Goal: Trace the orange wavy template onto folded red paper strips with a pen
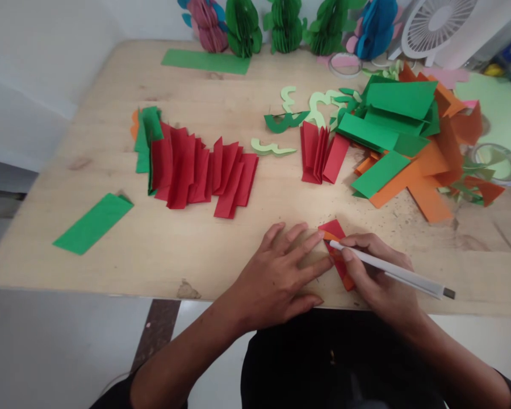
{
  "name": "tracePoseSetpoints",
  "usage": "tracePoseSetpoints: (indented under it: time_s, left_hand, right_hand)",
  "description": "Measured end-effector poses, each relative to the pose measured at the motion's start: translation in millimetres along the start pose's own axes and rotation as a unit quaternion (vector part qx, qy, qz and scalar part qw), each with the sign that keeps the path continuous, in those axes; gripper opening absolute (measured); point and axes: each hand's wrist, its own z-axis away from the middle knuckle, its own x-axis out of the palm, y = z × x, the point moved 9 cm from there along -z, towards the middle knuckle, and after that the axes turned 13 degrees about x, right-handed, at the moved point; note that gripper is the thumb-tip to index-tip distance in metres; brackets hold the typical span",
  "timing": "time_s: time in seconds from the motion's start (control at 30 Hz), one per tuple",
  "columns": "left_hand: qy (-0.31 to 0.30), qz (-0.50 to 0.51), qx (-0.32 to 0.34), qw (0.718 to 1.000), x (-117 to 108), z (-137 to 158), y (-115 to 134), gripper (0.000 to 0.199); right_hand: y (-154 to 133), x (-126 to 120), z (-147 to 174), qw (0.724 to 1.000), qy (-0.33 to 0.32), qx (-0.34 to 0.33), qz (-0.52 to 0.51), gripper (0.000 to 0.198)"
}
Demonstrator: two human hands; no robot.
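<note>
My right hand (pixel 378 272) grips a white pen (pixel 396 271), its tip down at an orange paper piece (pixel 333 236). That piece lies on a folded red paper strip (pixel 334 226) near the table's front edge; my hands partly cover both. Flat and with fingers spread, my left hand (pixel 287 270) presses on the table, fingertips touching the orange and red paper. Beyond my hands, a few folded red papers (pixel 323 156) stand on edge. To the left is a longer row of folded red papers (pixel 196 170), with folded green paper (pixel 147 139) at its far end.
At right lies a heap of green folded papers (pixel 396 119) and orange papers (pixel 434 165). Pale green cutouts (pixel 272 149) lie mid-table. A green strip (pixel 93 224) is at left, another green strip (pixel 206 61) at back. Paper honeycomb figures (pixel 285 25) and a white fan (pixel 438 23) stand behind.
</note>
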Motion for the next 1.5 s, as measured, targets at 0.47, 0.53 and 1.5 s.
tracePoseSetpoints:
  time_s: [0.47, 0.53, 1.5]
  left_hand:
    - [-0.006, -0.004, -0.004, 1.0, 1, 0, 0, 0.059]
    - [-0.008, -0.001, -0.006, 1.0, 2, 0, -1, 0.058]
    - [0.003, 0.002, -0.005, 1.0, 0, -1, 0, 0.053]
  right_hand:
    - [-3, -6, 4, 1.0, 0.025, -0.014, 0.014, 0.007]
    - [-2, -7, 5, 0.999, 0.024, -0.014, 0.016, 0.007]
    - [-1, -19, 11, 0.998, 0.041, -0.006, 0.04, 0.007]
